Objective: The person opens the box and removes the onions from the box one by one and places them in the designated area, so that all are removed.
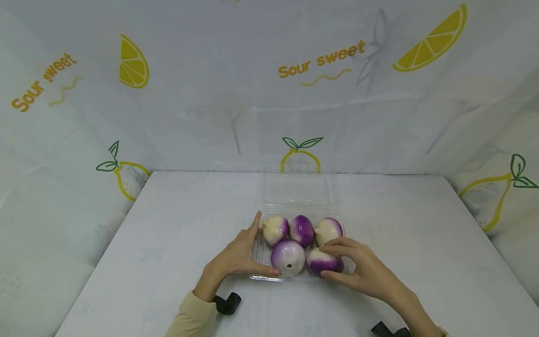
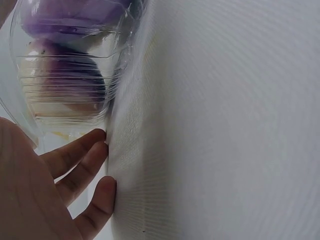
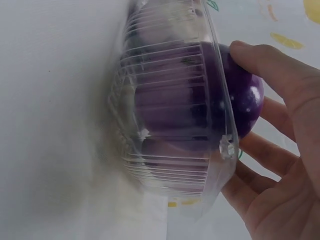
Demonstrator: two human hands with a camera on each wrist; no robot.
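A clear plastic clamshell box (image 1: 260,262) stands with its lid (image 1: 299,192) folded back. Several round purple-and-cream bulbs, like turnips or onions, sit inside in two rows. My right hand holds the front-right bulb (image 1: 324,262) between thumb and fingers; in the right wrist view this purple bulb (image 3: 245,95) rises above the box rim. My right hand (image 1: 364,267) comes in from the right. Along the box's left side lies my left hand (image 1: 240,255), thumb at the front rim and index finger pointing away. Its other fingers (image 2: 82,170) extend to the tabletop beside the box in the left wrist view.
A white cloth-covered table (image 1: 177,220) lies beneath the box. Behind it hangs a pale curtain (image 1: 202,93) printed with lemons and lettering. Black wrist mounts, one on the left (image 1: 227,303) and one on the right (image 1: 389,330), sit near the wrists.
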